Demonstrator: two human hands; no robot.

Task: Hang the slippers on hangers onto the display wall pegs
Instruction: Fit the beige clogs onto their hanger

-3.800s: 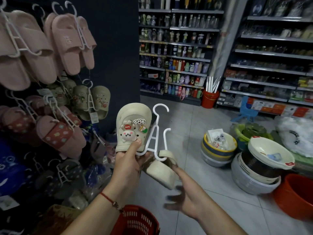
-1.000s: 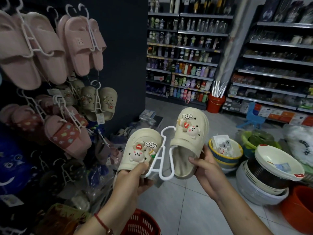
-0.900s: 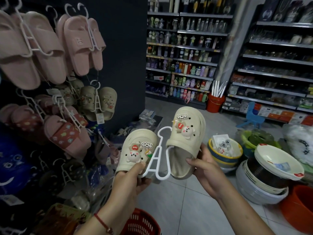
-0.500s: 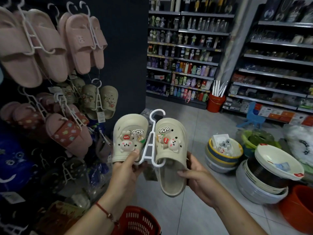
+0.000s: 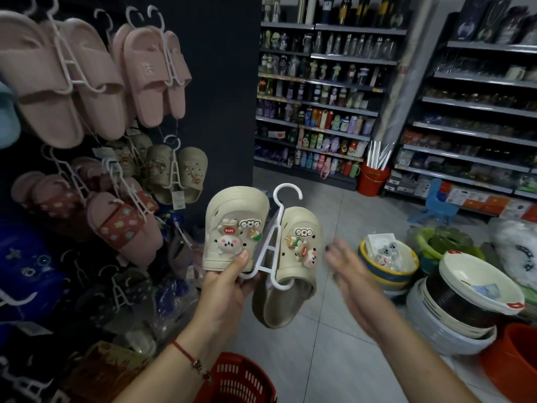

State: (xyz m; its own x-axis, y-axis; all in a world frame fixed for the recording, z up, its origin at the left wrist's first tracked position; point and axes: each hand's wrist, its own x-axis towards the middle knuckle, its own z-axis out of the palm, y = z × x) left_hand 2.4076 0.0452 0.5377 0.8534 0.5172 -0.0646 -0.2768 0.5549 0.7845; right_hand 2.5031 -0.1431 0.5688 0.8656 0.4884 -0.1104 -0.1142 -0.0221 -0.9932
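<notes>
My left hand (image 5: 229, 283) pinches the bottom of the white hanger (image 5: 271, 242) and the left cream slipper (image 5: 235, 225), thumb pressed on its heel, holding the pair up beside the display wall (image 5: 220, 82). The right slipper (image 5: 293, 257) dangles lower on the hanger. My right hand (image 5: 348, 269) is spread, blurred, just beside it, touching nothing.

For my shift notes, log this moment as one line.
stage: pair loaded, not yet hung | left hand: grips cream slippers on white hanger | right hand: open, off the slippers | display wall: to the left
</notes>
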